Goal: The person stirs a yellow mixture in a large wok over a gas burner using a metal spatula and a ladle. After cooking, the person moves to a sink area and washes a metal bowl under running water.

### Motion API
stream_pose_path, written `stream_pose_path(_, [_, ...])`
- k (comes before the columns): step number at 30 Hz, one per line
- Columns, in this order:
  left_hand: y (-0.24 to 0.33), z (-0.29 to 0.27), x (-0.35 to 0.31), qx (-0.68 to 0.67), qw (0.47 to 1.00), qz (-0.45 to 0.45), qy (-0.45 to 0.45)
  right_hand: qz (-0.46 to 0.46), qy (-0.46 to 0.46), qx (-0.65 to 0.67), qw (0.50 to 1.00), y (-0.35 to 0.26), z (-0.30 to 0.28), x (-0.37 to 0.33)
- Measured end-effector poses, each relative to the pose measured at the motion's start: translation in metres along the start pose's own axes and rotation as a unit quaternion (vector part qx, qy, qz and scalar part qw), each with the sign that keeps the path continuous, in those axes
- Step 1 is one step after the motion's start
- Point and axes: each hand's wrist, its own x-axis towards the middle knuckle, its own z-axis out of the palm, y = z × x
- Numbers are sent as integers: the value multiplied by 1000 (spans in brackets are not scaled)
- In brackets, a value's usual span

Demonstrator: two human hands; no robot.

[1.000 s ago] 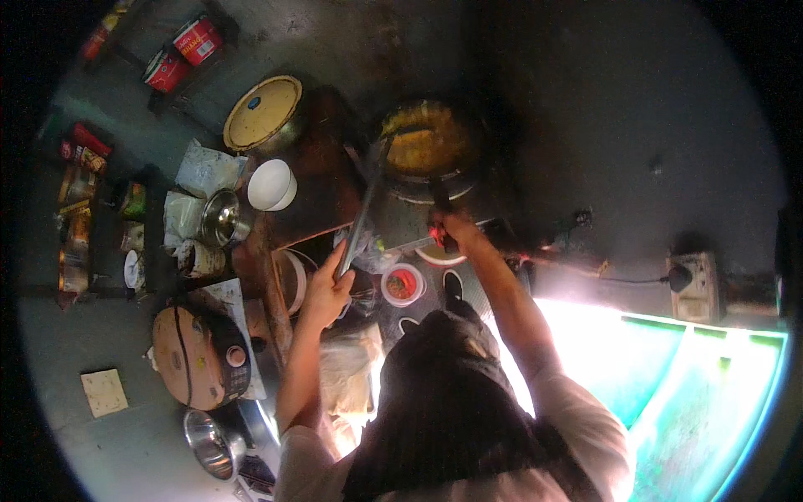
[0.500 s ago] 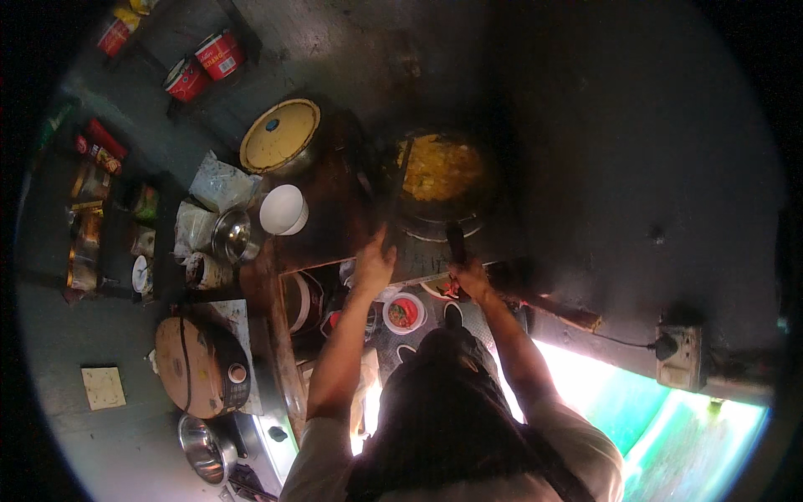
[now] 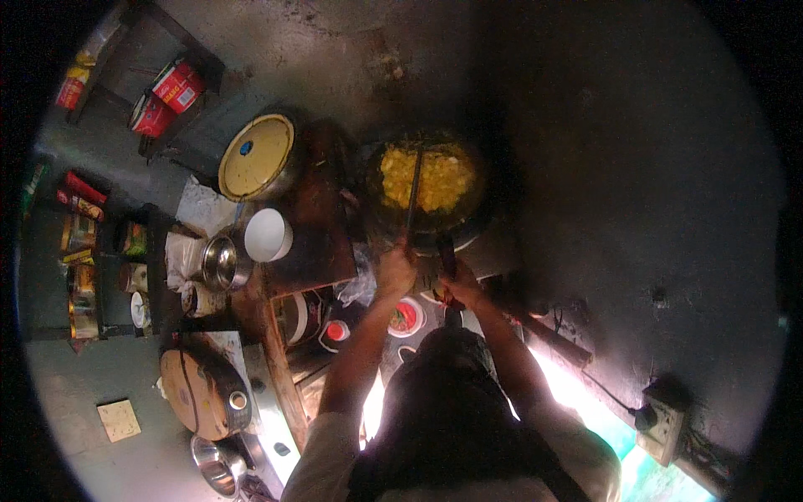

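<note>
I see the left hand (image 3: 397, 270) gripping a long stirrer (image 3: 415, 186), and the right hand (image 3: 465, 285) gripping the handle (image 3: 447, 253) of the pan (image 3: 447, 223). Yellow food (image 3: 443, 180) lies inside. Best hold steady, stir gently.

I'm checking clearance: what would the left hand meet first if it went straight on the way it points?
Likely the near edge of the dark pan, ahead of the left hand along the long utensil it holds. Depth is unclear from above, so it might pass over, toward the yellow food.
</note>
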Motion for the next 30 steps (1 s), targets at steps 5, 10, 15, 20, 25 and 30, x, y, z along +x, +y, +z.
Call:
stream_pose_path(5, [-8,21,-15,103,983,150,4,-26,-4,29,999,13,-12,6])
stream_pose_path(10, [-13,-94,0,317,921,-7,-224,-17,-8,-11,1000,-3,-9,-1])
stream_pose_path(15, [-38,-24,21,98,993,15,-68,-9,1,-22,1000,10,-13,6])
stream_pose_path(20, [-27,36,-48,-60,997,43,38,-37,-42,27,998,21,-15,9])
stream_pose_path(25, [34,-68,-83,-120,983,-77,-115,15,-7,17,1000,10,-14,5])
stream_pose_path(30, [18,-36,-2,-64,994,-62,-66,42,11,-9,999,8,-4,7])
